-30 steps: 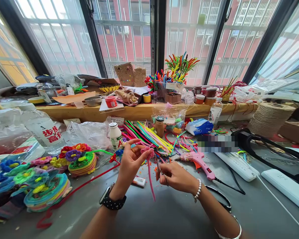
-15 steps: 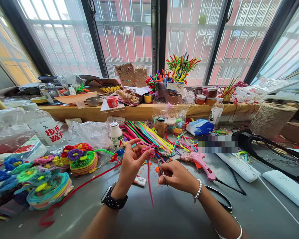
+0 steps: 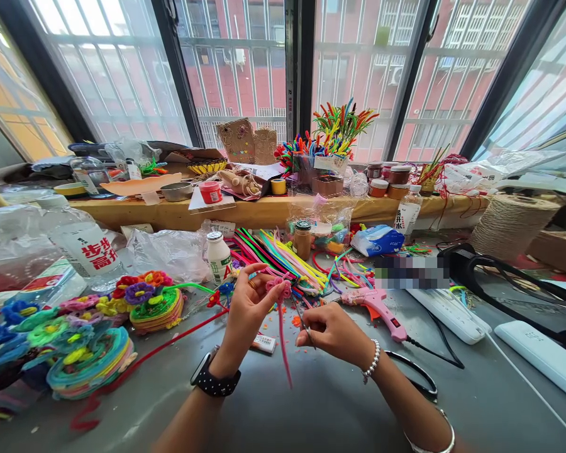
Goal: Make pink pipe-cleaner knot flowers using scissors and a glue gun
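My left hand (image 3: 251, 303) pinches a pink pipe-cleaner flower (image 3: 279, 288) between thumb and fingers. From the flower a long pink pipe-cleaner stem (image 3: 284, 346) hangs down over the grey table. To its right, my right hand (image 3: 332, 332) is closed around small metal scissors (image 3: 305, 327), whose thin blades point up toward the flower. The tips lie close to the flower's right side; I cannot tell whether they touch it. Behind both hands lies a bundle of coloured pipe cleaners (image 3: 292, 255).
A pink glue gun (image 3: 376, 308) with a black cord lies right of my right hand, near a white power strip (image 3: 453, 314). Pipe-cleaner flowers (image 3: 51, 333) crowd the left. A white bottle (image 3: 218, 257) and a brown jar (image 3: 302, 240) stand behind. Twine spool (image 3: 512, 226) sits far right.
The view shifts slightly. My right hand and the scissors sit a touch further left; the left hand keeps its hold on the pink flower.
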`<state>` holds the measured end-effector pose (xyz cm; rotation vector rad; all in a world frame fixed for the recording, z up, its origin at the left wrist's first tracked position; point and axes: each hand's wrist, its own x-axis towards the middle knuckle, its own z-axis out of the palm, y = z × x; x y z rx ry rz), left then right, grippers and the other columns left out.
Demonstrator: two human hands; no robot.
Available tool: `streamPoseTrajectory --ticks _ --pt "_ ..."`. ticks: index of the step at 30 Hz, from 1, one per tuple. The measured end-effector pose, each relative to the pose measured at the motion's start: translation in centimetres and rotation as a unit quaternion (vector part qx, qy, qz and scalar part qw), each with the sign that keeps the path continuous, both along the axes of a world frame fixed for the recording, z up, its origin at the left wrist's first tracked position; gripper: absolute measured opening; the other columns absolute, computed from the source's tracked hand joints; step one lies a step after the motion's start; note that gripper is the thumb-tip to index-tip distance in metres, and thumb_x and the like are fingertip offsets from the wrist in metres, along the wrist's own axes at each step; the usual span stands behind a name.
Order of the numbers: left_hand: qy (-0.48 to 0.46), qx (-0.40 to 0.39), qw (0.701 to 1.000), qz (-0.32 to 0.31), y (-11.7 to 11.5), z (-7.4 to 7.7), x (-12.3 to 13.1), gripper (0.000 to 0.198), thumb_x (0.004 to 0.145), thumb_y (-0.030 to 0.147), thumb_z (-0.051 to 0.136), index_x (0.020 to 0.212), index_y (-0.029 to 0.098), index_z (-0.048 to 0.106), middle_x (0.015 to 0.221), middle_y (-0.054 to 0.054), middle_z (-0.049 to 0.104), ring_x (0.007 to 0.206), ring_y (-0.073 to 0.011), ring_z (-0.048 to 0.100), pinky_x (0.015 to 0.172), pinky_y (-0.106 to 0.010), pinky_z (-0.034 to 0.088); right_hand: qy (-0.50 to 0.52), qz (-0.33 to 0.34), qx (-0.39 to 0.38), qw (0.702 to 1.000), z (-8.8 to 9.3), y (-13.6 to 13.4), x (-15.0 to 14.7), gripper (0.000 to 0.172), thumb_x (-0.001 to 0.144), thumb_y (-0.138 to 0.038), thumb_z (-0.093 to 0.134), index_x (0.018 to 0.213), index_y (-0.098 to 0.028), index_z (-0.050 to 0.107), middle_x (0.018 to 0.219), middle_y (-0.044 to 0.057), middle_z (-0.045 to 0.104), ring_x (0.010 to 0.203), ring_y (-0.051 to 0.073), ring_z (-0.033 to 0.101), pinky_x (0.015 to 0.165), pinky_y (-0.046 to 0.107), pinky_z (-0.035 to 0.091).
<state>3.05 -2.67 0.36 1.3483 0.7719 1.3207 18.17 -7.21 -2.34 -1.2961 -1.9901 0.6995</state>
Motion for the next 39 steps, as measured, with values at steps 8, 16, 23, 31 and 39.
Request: streamPoseTrajectory --ticks 8,16,23,31,39 --pt "0.000 -0.001 1.000 0.005 -0.09 0.14 0.04 0.039 0.062 0.020 0.063 0.093 0.018 0.039 0.066 0.005 0.054 0.065 -0.0106 0.058 0.061 -0.022 0.047 0.013 0.004 -0.011 1.000 0.16 -0.17 -0.33 0.046 0.068 -0.056 0.047 0.048 -0.015 0.044 0.043 -0.007 0.031 0.043 0.006 0.025 0.040 0.019 0.019" --pt "-0.001 -0.014 1.000 -0.007 0.11 0.17 -0.17 0.035 0.062 0.019 0.064 0.089 0.018 0.041 0.064 0.005 0.055 0.062 -0.0080 0.056 0.057 -0.017 0.044 0.020 0.024 -0.003 1.000 -0.11 0.06 -0.28 0.049 0.069 -0.057 0.044 0.046 -0.015 0.040 0.043 -0.007 0.030 0.043 0.006 0.026 0.041 0.019 0.018" --pt "0.000 -0.023 0.999 -0.023 0.26 0.00 -0.35 0.032 0.064 0.021 0.063 0.088 0.018 0.042 0.064 0.005 0.055 0.058 -0.0075 0.055 0.055 -0.018 0.043 0.040 0.073 -0.011 0.996 -0.01 0.03 -0.06 0.058 0.070 -0.065 0.028 0.048 -0.015 0.045 0.046 -0.002 0.042 0.044 0.007 0.033 0.042 0.020 0.024" --pt "-0.028 -0.051 0.998 -0.036 0.45 -0.28 -0.33 0.029 0.064 0.021 0.063 0.085 0.018 0.044 0.066 0.005 0.055 0.060 -0.0053 0.053 0.056 -0.015 0.042 0.051 0.013 0.027 0.998 -0.17 0.09 -0.42 0.047 0.069 -0.054 0.047 0.043 -0.016 0.037 0.040 -0.006 0.032 0.041 0.006 0.026 0.040 0.019 0.019" --pt "-0.026 -0.037 0.999 0.007 -0.24 0.13 0.31 0.030 0.059 0.020 0.065 0.080 0.018 0.043 0.069 0.005 0.051 0.064 -0.0077 0.055 0.060 -0.018 0.045 0.082 -0.054 0.025 0.995 0.06 0.10 -0.41 0.043 0.072 -0.048 0.047 0.046 -0.017 0.033 0.044 -0.005 0.041 0.044 0.007 0.032 0.044 0.019 0.025"
